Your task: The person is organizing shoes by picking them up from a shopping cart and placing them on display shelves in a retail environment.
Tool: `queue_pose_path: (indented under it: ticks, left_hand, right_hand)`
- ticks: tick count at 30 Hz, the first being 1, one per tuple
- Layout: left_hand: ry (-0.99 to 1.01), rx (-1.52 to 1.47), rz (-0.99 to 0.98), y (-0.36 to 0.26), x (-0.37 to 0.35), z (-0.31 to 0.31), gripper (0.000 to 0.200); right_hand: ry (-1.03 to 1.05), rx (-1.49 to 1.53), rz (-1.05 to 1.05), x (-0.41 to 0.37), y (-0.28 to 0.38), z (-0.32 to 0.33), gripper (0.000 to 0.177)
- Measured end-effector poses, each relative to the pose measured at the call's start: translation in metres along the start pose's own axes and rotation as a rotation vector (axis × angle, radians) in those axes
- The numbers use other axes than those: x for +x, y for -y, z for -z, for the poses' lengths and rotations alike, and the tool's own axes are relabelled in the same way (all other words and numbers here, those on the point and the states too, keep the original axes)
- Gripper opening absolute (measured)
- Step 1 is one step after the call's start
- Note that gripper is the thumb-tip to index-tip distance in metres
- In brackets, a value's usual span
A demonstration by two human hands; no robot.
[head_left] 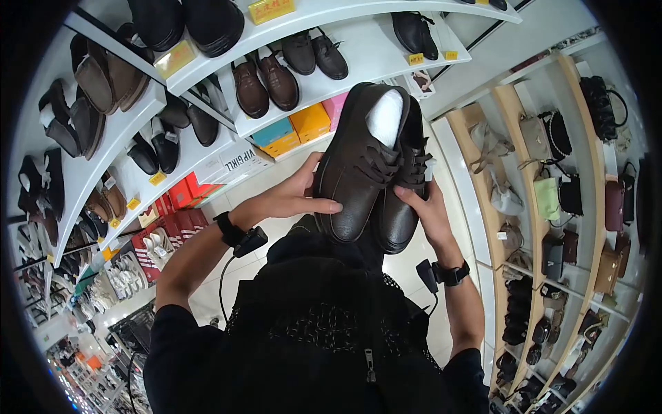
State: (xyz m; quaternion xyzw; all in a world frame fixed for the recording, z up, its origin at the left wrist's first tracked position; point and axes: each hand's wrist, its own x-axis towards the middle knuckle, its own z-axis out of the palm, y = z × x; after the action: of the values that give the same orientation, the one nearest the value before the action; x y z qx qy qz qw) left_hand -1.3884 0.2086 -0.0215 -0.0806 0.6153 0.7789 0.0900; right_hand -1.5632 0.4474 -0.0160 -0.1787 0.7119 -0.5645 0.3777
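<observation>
A pair of dark brown leather lace-up shoes is held up side by side, toes toward my body. My left hand (307, 193) grips the left shoe (352, 172), its thumb across the upper near the toe and its other fingers hidden behind. White stuffing (386, 119) fills that shoe's opening. On the other side, my right hand (429, 207) holds the right shoe (398, 219), thumb on the upper below the laces. A small white tag hangs beside the right shoe's laces. The two shoes touch each other.
Curved white shelves (331, 81) with shoes and yellow price tags run along the top and left. Orange boxes (310, 122) and red boxes (185, 192) sit beneath them. Wooden-edged shelves (512, 186) of handbags stand at the right. A device with a cable is strapped at each wrist.
</observation>
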Motion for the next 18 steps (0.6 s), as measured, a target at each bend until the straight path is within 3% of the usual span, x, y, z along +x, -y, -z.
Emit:
queue_pose_path:
  ticks: [3,6,8,9,12,18]
  left_hand:
    - [-0.009,0.000,0.009,0.001,0.032,-0.015,0.093]
    - [-0.062,0.046,-0.070,-0.015,0.063,-0.037,0.089]
    - [-0.212,-0.007,-0.021,-0.025,0.082,-0.053,0.061]
    - [-0.247,0.058,-0.086,-0.024,0.091,-0.059,0.054]
    - [-0.384,0.105,-0.238,-0.035,0.117,-0.085,0.037]
    - [-0.534,-0.026,-0.255,-0.055,0.147,-0.133,0.065]
  right_hand:
    - [-0.002,0.004,0.016,0.015,-0.001,0.031,0.064]
    - [0.043,0.056,0.112,0.036,0.002,0.069,0.073]
    - [0.069,0.044,0.123,0.054,-0.005,0.101,0.081]
    - [0.122,0.057,0.105,0.058,0.008,0.112,0.085]
    - [0.212,0.071,0.188,0.070,0.026,0.148,0.068]
    - [0.258,0.087,0.193,0.095,0.040,0.203,0.058]
